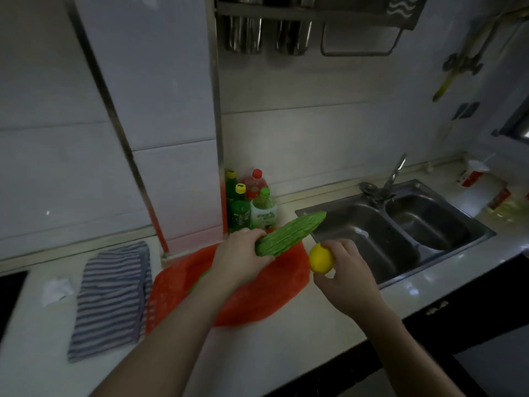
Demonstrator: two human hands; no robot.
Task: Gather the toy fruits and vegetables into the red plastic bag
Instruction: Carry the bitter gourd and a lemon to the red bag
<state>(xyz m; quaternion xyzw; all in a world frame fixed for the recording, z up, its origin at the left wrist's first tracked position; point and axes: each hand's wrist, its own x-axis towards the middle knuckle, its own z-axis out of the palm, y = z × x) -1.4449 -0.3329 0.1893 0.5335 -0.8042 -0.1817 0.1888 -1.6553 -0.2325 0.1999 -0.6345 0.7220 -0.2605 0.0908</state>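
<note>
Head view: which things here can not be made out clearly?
All in the head view:
- Red plastic bag: left hand, holding the green toy gourd, hides its middle; contents unseen.
- Yellow toy fruit: right hand wraps part of it; exact kind unclear.
- Bottles by the wall: labels too small and blurred.

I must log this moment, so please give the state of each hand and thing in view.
red bag: lies flat on the counter; mouth not clear
left hand: grips the near end of the gourd
gourd: held above the red bag, far end tilted up
right hand: curled round the lemon
lemon: held off the counter
striped cloth: lies flat, left of the red bag
bottles: upright, capped
</note>
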